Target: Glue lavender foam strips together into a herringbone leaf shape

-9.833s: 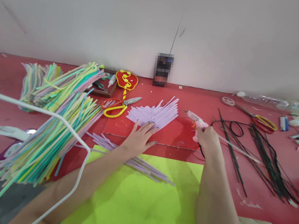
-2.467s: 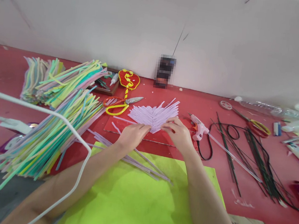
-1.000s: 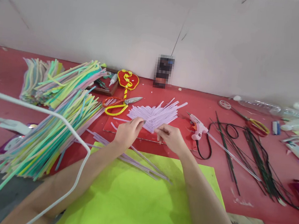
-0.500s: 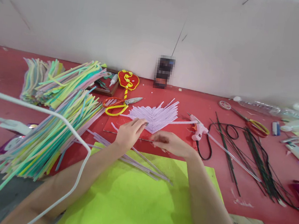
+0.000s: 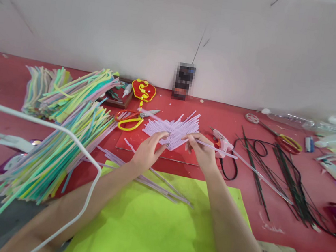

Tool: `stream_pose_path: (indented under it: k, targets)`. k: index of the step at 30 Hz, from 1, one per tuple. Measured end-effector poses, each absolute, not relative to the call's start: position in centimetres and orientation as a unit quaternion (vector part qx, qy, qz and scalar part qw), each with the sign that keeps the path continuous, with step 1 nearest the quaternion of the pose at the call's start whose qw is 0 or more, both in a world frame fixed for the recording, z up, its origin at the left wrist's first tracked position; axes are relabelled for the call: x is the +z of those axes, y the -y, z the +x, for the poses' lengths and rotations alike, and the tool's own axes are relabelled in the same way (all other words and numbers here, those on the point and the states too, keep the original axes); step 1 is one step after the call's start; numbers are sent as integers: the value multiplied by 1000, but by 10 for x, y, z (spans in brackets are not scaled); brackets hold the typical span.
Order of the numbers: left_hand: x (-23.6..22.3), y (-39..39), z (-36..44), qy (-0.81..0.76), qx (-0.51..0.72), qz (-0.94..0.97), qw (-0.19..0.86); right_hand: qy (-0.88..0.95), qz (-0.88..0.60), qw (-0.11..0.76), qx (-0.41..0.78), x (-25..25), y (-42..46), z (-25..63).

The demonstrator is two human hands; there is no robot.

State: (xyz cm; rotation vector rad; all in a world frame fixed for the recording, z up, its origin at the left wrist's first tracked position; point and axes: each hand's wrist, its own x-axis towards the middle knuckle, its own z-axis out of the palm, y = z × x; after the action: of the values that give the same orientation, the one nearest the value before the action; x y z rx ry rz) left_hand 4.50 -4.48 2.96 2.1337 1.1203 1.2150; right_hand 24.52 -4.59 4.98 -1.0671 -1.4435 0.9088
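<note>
My right hand [image 5: 200, 150] pinches a long lilac pipe cleaner [image 5: 217, 148], which slants over the work from upper left to lower right. Beneath it, a fan of lilac pipe cleaners [image 5: 182, 130] forms a V-shaped pattern on a red board [image 5: 129, 143]. At the fan's lower left is my left hand [image 5: 148, 152], thumb and forefinger apart beside the point of the V; whether the fingertips touch it I cannot tell. Loose lilac pipe cleaners [image 5: 160, 188] lie below my left wrist, partly on yellow-green material [image 5: 156, 222].
Bundles of coloured pipe cleaners [image 5: 57, 149] fill the left side, a white cable [image 5: 91, 155] before them. Behind the work lie scissors [image 5: 131, 121] and a red-yellow ornament [image 5: 143, 90]. Right are a pink glue gun [image 5: 223, 145], dark green wires [image 5: 290, 178], more scissors [image 5: 288, 143] and plastic bottles [image 5: 291, 120].
My left fingers have let go of the pipe cleaner and spread apart. My right hand has moved up and taken hold of it, and it has turned from nearly level to slanting down rightward.
</note>
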Motion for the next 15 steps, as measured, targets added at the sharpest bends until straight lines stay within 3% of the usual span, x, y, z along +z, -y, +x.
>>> stream_pose_path:
  k: [3,8,15]
  targets:
    - [27,40,47,-392,486,689,369,591,-445,546,395,50,45,246]
    - [23,31,52,-338,477,530,615,634,-421,457,460,55,49,240]
    - [22,29,52,-345,507,387,689,605,-436,466,477,51,45,241]
